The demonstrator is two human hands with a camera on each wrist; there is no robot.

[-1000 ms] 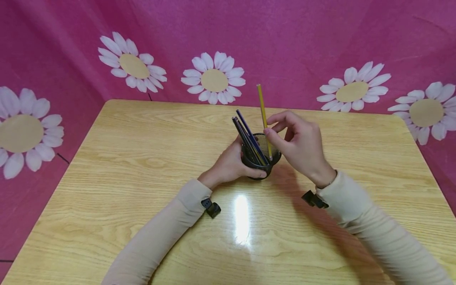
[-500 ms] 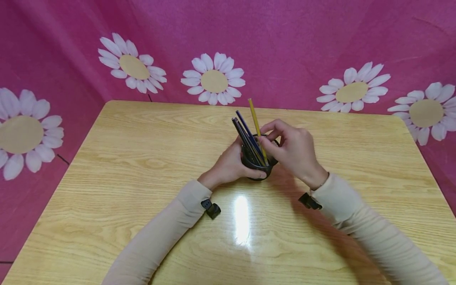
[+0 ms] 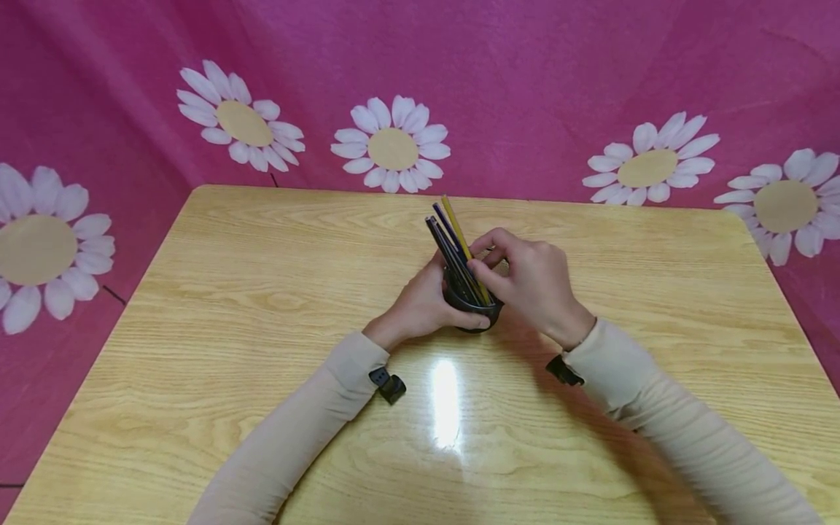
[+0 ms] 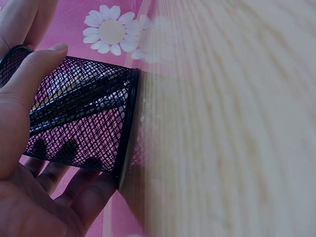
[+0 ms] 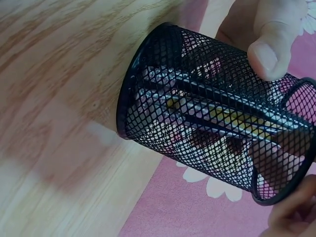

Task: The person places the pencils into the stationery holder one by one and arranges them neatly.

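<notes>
A black mesh pencil cup (image 5: 207, 98) stands upright on the table, with my left hand (image 3: 420, 302) wrapped round its side. In the left wrist view the thumb (image 4: 42, 66) lies across the mesh near the rim and the fingers curl round the far side. Several dark pencils (image 3: 441, 237) lean to the left inside the cup. My right hand (image 3: 534, 281) pinches a yellow pencil (image 3: 457, 227) between thumb and forefinger over the rim. Its lower part shows inside the cup through the mesh in the right wrist view, alongside the dark pencils.
The wood-grain table (image 3: 262, 292) spreads out on all sides of the cup, with a bright light reflection near its middle. Behind it hangs a pink cloth (image 3: 512, 87) printed with white daisies. Dark straps (image 3: 389, 385) sit at both wrists.
My right hand has moved down and left, taking the yellow pencil deeper into the cup and tilting it leftward beside the dark pencils. The left hand and cup have stayed in place.
</notes>
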